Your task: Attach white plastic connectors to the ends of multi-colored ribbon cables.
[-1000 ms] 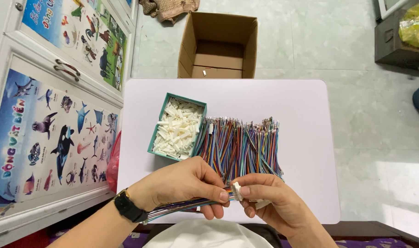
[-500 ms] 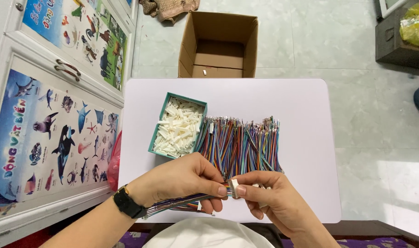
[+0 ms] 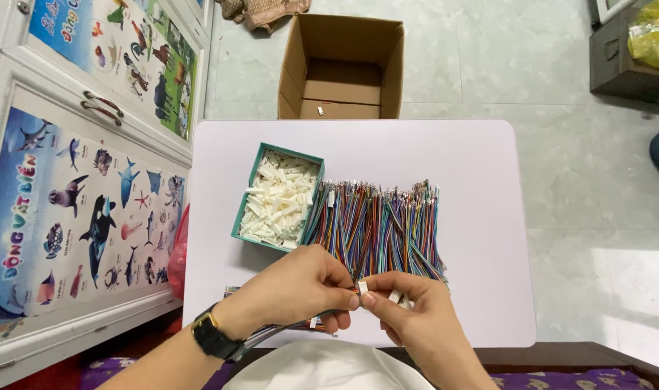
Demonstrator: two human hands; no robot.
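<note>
My left hand [image 3: 300, 289], with a black watch on its wrist, pinches a bundle of multicoloured wires [image 3: 268, 332] that trails back toward me over the table's near edge. My right hand [image 3: 409, 310] holds a small white plastic connector [image 3: 363, 287] between thumb and forefinger, right at the tip of the wires in my left hand. Another white connector [image 3: 394, 296] shows under my right fingers. Just beyond my hands lies a wide pile of coloured wire sets [image 3: 376, 224]. A teal box of white connectors [image 3: 279, 198] sits to the left of that pile.
The small white table [image 3: 459, 166] stands on a pale tiled floor. An open cardboard box [image 3: 344, 65] sits on the floor beyond it. White cabinets with animal posters [image 3: 76, 188] run along the left. A dark crate [image 3: 626, 58] is at the far right.
My hands have stayed together at the near edge; the right fingers have shifted slightly on the white connector against the wire tips.
</note>
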